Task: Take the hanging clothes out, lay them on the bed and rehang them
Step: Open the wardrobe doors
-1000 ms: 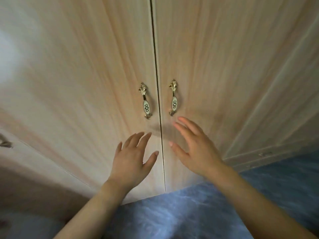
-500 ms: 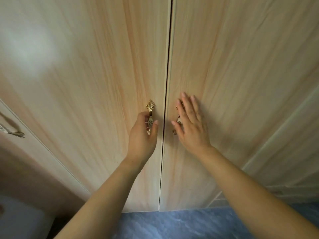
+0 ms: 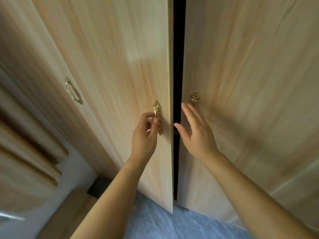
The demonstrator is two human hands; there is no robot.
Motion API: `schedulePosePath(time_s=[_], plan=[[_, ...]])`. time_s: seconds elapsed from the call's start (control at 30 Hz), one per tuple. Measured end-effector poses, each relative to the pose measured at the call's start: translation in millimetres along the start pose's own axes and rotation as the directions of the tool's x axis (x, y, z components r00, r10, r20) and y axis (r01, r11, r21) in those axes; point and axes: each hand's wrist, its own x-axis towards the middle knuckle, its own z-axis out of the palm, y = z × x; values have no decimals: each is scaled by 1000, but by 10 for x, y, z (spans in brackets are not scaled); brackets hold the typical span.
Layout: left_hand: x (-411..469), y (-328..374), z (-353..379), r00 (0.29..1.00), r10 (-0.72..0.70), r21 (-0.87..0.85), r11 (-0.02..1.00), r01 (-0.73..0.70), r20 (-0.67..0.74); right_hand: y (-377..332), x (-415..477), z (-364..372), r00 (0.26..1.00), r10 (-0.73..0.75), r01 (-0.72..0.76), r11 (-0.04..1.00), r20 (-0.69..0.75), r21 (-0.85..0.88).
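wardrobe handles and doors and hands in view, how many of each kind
doors: 3 (left door, right door, far-left door)
gold handles: 3 (left handle, right handle, far-left handle)
hands: 2 (left hand, right hand)
total: 8

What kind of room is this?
Probably a bedroom: tall wooden wardrobe doors with ornate gold handles, just parted onto a dark gap, and blue flooring below.
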Motion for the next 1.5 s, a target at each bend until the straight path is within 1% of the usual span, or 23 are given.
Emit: schedulePosePath(time_s=[0.1,0.17,0.23,0.33,0.37,0.43,0.47,0.53,0.63,0.73,0.8,0.87,0.93,1.0,1.03,1.13,1.2,1.3,1.4,1.5], plan=[[-274,33,-274,1000,3,6,1000,-2,-18,-215,-86,-70,996,30,-47,972,81,228],[-463,44,-481,999,11,26,1000,-9,-47,-361,-97,-88,995,-10,-25,945,104,327],[-632,10,-703,997,12,35,999,-10,-74,-552,-71,-93,993,-67,23,923,101,384],[-800,-26,-1063,997,9,123,992,0,-73,-955,13,-89,987,-130,76,898,95,433],[-836,-32,-1182,998,1,143,990,8,-68,-1111,40,-68,983,-142,77,893,115,444],[-918,-27,-1420,998,-6,155,988,15,-55,-1432,73,26,970,-166,64,877,177,475],[-961,-26,-1538,999,1,159,987,7,-46,-1583,82,92,963,-192,80,873,188,481],[-1032,-52,-1770,999,8,169,986,0,-47,-1856,88,238,947,-257,125,847,193,517],[-1119,-149,-2155,997,0,141,990,10,-75,-2237,46,471,931,-307,144,804,196,576],[-1179,-304,-2567,995,-21,133,991,34,-98,-2563,9,740,922,-339,191,816,184,546],[-1213,-376,-2805,995,-50,113,992,60,-86,-2775,38,909,917,-346,198,826,198,528],[-1245,-414,-2992,996,-18,130,991,29,-90,-2978,95,1068,914,-348,199,833,209,516],[-1272,-462,-3158,980,59,167,986,-28,-189,-3167,135,1230,915,-345,200,837,207,509],[-1307,-536,-3340,955,82,151,988,-40,-285,-3337,140,1398,916,-337,193,845,217,499],[-1323,-578,-3435,950,82,136,990,-42,-303,-3408,146,1483,915,-337,196,852,221,485],[-1338,-667,-3700,954,78,146,989,-36,-290,-3584,211,1721,915,-339,217,871,218,441],[-1292,-744,-3857,955,91,189,981,-37,-283,-3695,268,1890,927,-326,230,883,184,410],[-1145,-868,-4070,936,116,263,965,-27,-331,-3871,325,2197,945,-306,248,899,114,361],[-982,-991,-4244,926,107,289,957,2,-361,-3955,352,2496,938,-336,295,904,86,311],[-914,-1060,-4313,930,117,326,945,4,-349,-3901,366,2623,924,-378,348,898,64,270]])
